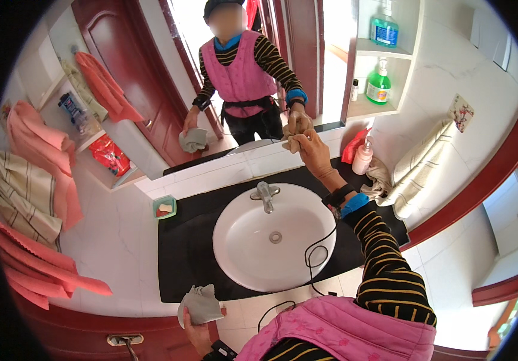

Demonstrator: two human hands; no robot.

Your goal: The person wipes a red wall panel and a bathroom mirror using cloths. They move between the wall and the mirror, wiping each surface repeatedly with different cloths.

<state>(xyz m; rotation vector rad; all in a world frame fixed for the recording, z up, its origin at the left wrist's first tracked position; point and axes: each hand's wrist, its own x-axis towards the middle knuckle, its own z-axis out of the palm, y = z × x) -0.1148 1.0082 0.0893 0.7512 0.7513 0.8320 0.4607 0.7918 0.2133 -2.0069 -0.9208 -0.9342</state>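
My right hand [314, 151] is raised behind the basin at the lower edge of the wall mirror [241, 122], with a crumpled beige cloth [293, 143] pinched in its fingers against the glass. Low at the front left, my left hand [197, 333] holds a folded grey cloth [201, 304] beside the corner of the black countertop [182, 266]. Between the hands lies the white oval washbasin [250, 252] with a chrome faucet [265, 197]. The mirror shows the reflection of both hands and both cloths.
A green soap dish [165, 207] stands at the counter's back left. At the back right are a pink pump bottle [362, 158], a red packet [353, 145] and a crumpled cloth [377, 178]. Towels [26, 194] hang at left, another towel [421, 162] at right. A black cable crosses the basin's right rim.
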